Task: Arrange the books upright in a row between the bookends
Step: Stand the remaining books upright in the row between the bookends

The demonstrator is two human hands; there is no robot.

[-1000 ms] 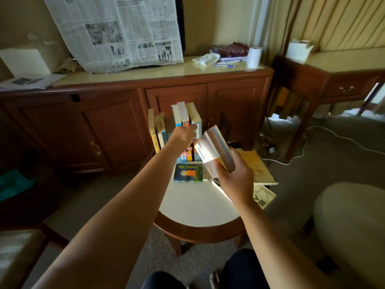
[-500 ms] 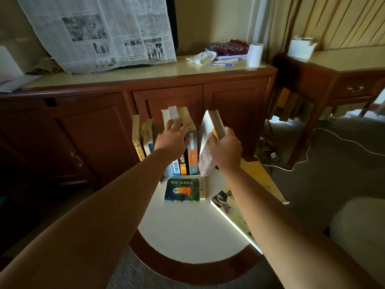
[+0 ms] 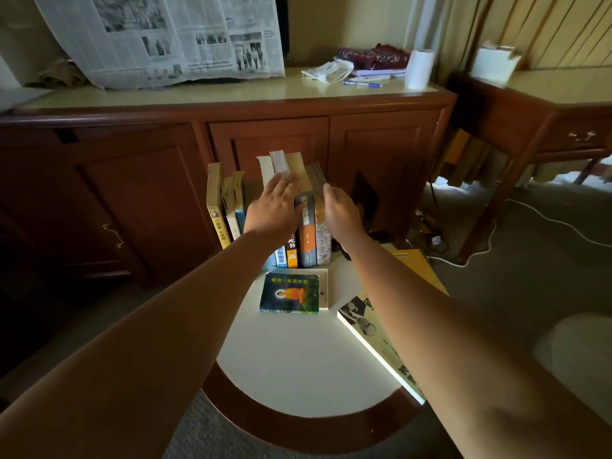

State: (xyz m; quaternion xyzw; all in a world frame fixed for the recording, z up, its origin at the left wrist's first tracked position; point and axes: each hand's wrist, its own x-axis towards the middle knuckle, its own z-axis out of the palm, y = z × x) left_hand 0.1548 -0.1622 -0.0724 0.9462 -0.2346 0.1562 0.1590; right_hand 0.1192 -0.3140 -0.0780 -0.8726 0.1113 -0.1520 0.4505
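Observation:
A row of upright books (image 3: 306, 226) stands at the far edge of the round white table (image 3: 298, 366). My left hand (image 3: 275, 210) lies flat with spread fingers against the middle books. My right hand (image 3: 339, 215) presses straight fingers against the rightmost book (image 3: 323, 240), which stands upright at the end of the row. A dark bookend (image 3: 364, 197) stands just right of that hand. Two or three more books, led by a yellow-spined book (image 3: 215, 210), lean at the left, apart from the middle group. A left bookend is not visible.
A green-covered book (image 3: 291, 293) lies flat in front of the row. A black-and-white book (image 3: 374, 332) and a yellow book (image 3: 419, 270) lie at the table's right edge. A wooden cabinet (image 3: 132, 180) stands close behind, and a white cable (image 3: 543, 220) crosses the floor.
The book my right hand carried now stands at the right end of the row. Both hands have moved onto the standing books, and the view has shifted closer.

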